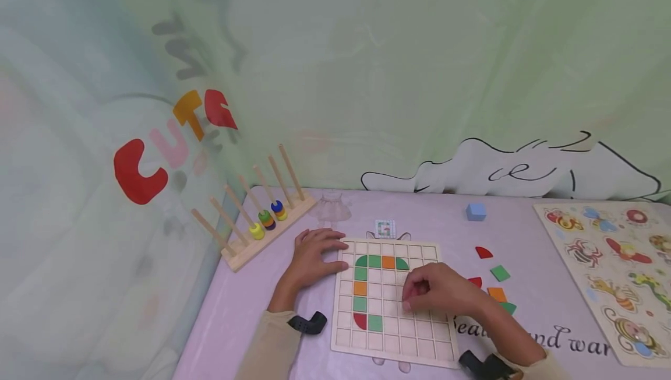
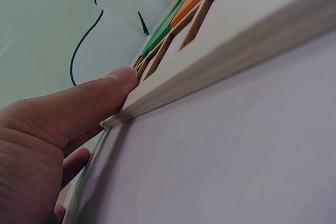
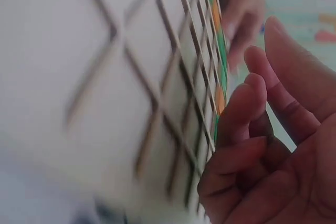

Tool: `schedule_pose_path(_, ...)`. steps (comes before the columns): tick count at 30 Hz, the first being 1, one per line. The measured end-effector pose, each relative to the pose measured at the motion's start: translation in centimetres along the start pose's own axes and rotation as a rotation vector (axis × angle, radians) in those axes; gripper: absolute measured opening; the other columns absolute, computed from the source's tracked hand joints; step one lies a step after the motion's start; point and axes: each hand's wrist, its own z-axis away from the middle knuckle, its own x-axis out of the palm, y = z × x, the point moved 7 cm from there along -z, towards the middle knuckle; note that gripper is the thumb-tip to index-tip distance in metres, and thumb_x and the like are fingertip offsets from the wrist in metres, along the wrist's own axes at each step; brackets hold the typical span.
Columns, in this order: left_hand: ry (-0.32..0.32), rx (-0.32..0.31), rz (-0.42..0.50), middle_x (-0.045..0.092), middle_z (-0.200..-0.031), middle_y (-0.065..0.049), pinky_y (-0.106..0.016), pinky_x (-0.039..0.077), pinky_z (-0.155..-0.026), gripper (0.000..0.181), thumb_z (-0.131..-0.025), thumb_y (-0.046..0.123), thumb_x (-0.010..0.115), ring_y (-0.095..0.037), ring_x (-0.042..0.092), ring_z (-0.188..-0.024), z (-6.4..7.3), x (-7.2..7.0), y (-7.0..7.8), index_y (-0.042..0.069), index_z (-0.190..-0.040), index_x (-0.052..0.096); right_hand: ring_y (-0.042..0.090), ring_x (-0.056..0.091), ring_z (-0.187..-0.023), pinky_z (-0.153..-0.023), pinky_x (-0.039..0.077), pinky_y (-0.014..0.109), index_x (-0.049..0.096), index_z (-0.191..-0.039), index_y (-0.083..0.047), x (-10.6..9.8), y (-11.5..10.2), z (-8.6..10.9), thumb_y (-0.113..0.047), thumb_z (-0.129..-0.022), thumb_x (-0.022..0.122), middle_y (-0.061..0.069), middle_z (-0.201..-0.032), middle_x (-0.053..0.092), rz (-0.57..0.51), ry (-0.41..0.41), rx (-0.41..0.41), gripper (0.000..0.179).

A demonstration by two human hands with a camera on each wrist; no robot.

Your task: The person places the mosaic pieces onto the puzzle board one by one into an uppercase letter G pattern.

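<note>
A wooden grid board [image 1: 422, 347] lies flat, with green and orange squares and rounded corner pieces set in it along the top, down the left side and at the lower left. A red quarter-round piece [image 1: 360, 321] sits beside a green square [image 1: 375, 323] low on the board. My left hand [image 1: 313, 256] rests at the board's left edge; its thumb [image 2: 122, 76] touches the rim. Over the board's right half is my right hand [image 1: 437, 289], fingers loosely curled and thumb apart. Nothing shows between them in the right wrist view. A small pattern card [image 1: 385, 229] lies beyond the board.
Right of the board lie loose pieces, among them a red quarter-round [image 1: 484, 252], a green square [image 1: 500, 273] and an orange square [image 1: 497, 294]. A blue cube [image 1: 476, 212] stands farther back. A peg rack [image 1: 242, 260] is at left, an insect puzzle board [image 1: 592, 287] at right.
</note>
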Motion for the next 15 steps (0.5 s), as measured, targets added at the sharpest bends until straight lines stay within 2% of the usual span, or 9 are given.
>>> schedule_pose_path(9, 0.003, 0.009, -0.006, 0.062, -0.142, 0.013, -0.058, 0.015, -0.121, 0.039, -0.084, 0.050, 0.080, -0.016, 0.046, -0.141, 0.0, 0.0, -0.1, 0.031, -0.118, 0.075, 0.009, 0.054, -0.077, -0.065, 0.043, 0.022, 0.074, -0.088, -0.024, -5.0, 4.0, 4.3, -0.034, -0.083, 0.084, -0.006, -0.078, 0.064, 0.084, 0.128, 0.158, 0.015)
schedule_pose_path(15, 0.001, 0.005, 0.000, 0.062, -0.142, 0.013, -0.057, 0.014, -0.122, 0.039, -0.084, 0.049, 0.079, -0.016, 0.046, -0.142, 0.0, 0.1, -0.1, 0.032, -0.119, 0.075, 0.009, 0.054, -0.077, -0.065, 0.043, 0.022, 0.074, -0.092, -0.021, -7.6, 7.6, 7.1, -0.038, -0.084, 0.082, -0.005, -0.083, 0.067, 0.141, 0.165, 0.271, 0.020)
